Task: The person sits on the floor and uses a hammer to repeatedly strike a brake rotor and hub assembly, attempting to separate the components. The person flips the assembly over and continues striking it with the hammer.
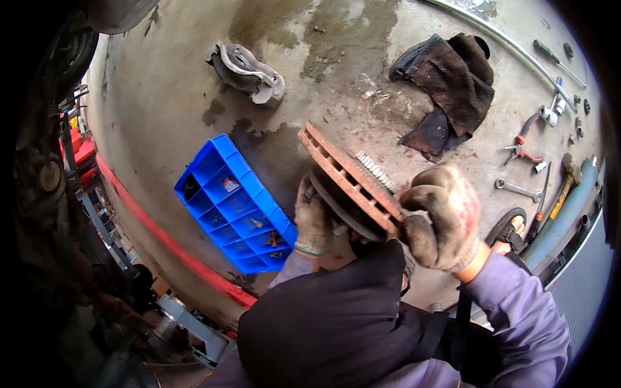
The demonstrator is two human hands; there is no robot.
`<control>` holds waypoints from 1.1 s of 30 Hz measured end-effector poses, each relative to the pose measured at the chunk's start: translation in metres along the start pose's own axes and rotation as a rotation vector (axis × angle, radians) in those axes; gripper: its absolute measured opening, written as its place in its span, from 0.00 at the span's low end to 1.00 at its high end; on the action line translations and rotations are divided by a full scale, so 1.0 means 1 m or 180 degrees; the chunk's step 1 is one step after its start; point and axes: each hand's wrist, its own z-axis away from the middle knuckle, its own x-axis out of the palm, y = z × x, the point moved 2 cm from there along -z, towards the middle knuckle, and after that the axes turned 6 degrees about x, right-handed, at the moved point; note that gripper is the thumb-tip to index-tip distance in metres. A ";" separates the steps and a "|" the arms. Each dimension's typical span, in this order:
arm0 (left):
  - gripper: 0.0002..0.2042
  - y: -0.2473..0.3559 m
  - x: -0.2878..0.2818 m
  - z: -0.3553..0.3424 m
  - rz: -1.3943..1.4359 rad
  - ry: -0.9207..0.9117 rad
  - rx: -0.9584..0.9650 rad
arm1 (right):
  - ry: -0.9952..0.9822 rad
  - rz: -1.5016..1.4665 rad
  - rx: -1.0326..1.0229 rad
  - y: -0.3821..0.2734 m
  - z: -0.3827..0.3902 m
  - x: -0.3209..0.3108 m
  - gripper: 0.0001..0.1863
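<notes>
A rusty vented brake disc stands tilted on edge between my hands, above my bent knee. My left hand, in a soiled knit glove, grips its dark hub side from the left, with the fingers partly hidden behind it. My right hand, also gloved, is closed at the disc's right edge. From it a wire brush runs along the disc's right face, bristles showing; its handle is hidden in the fist. Left of the disc lies a blue compartment box with small metal parts in some of its cells.
A grey metal brake part and a dark stained rag lie on the concrete floor ahead. Pliers, a wrench, a screwdriver and a hammer lie at right. A red line crosses the left.
</notes>
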 end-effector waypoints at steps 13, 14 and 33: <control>0.17 0.024 0.054 -0.008 -0.3383 -0.0414 0.0357 | -0.1081 0.0603 0.0756 0.033 -0.016 -0.062 0.26; 0.19 0.029 0.061 -0.012 -0.3565 -0.0625 0.0533 | -0.1008 0.0677 0.0787 0.033 -0.011 -0.068 0.25; 0.24 -0.002 0.124 -0.063 -0.3183 -0.1954 0.0962 | -0.0492 0.1186 0.1449 0.075 0.028 -0.184 0.29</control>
